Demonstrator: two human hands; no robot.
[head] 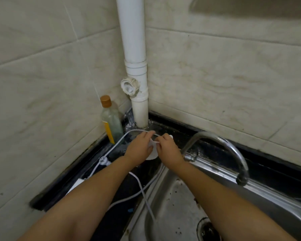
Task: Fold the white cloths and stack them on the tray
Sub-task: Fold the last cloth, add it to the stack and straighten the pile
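Two hands, the left hand and the right hand, pinch one white cable over a small white object on the black counter beside one sink, one tap, one bottle and one pipe.

Both bare forearms stretched forward, left hand and right hand close together, fingers curled, pinching.

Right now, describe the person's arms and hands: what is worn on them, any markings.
Both forearms are bare as far as the picture shows: no sleeves in view. The left hand and right hand wear no gloves. No watch, bracelet or markings show on the wrists; rings cannot be ruled out, since the fingers are small and partly hidden.
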